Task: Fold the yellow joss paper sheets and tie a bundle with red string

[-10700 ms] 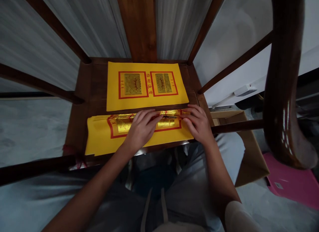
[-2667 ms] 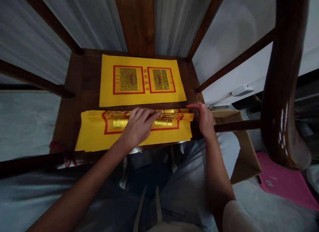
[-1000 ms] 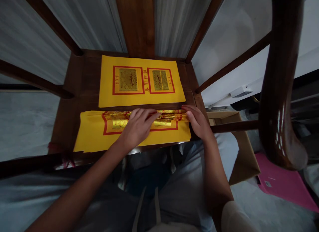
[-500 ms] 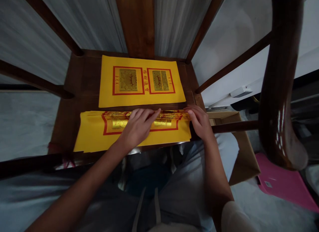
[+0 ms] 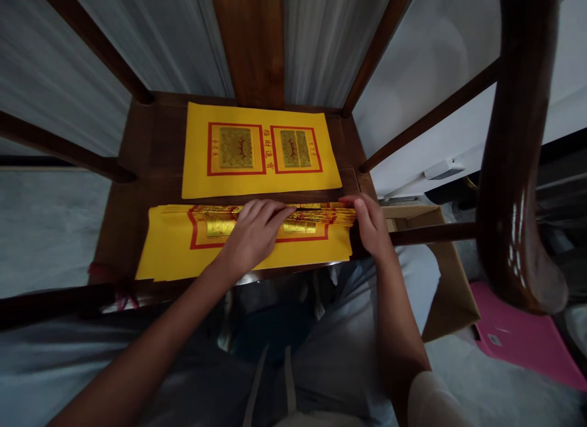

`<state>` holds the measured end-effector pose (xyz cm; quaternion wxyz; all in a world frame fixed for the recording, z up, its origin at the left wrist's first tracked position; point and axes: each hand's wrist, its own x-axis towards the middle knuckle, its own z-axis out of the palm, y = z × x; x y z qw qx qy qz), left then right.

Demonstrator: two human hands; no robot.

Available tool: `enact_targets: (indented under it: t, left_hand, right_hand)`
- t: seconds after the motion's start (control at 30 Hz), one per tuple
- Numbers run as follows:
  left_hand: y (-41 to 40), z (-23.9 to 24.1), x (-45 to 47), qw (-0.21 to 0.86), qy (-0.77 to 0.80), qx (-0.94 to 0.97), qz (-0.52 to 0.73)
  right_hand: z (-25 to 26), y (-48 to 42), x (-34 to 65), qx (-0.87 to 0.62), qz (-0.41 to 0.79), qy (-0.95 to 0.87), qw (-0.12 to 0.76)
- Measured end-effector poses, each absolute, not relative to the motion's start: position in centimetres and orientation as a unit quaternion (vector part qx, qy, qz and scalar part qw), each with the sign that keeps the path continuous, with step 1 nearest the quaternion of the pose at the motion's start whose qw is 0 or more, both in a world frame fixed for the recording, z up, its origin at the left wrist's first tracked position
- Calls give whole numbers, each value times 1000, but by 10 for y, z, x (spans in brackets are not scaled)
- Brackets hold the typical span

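In front of me lies a stack of yellow joss paper with red frames and gold foil, its far edge bunched into many thin layers. My left hand is closed over the middle of that layered edge, thumb and forefinger pointing right along it; the other fingertips are hidden behind the paper. At the right end, my right hand is curled round the corner of the layers, forefinger on the far side and thumb nearer me. Beyond them a second, flat stack of joss paper shows two red-framed gold lotus panels and red characters.
Both stacks rest on a dark wooden chair seat, with spindles at the back and a curved armrest on the right. A cardboard box and a pink plastic piece are on the floor at right.
My right hand has shifted slightly right, with its thumb raised a little from the paper's corner. The layered edges at that end are spread more apart. My left hand stays nearly still.
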<state>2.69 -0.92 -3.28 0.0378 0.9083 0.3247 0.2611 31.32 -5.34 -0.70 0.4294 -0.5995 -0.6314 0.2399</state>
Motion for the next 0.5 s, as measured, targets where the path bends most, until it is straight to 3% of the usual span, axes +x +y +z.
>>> enact_targets:
  t: [0.23,0.5]
  left_hand:
    - [-10,-33,27,41,338,906,251]
    - [-9,-31,29,59,344,902,255]
  right_hand:
    - [-11,-51,313,-613,242,-655,369]
    - [-8,-52,315,-594,226,-651,416]
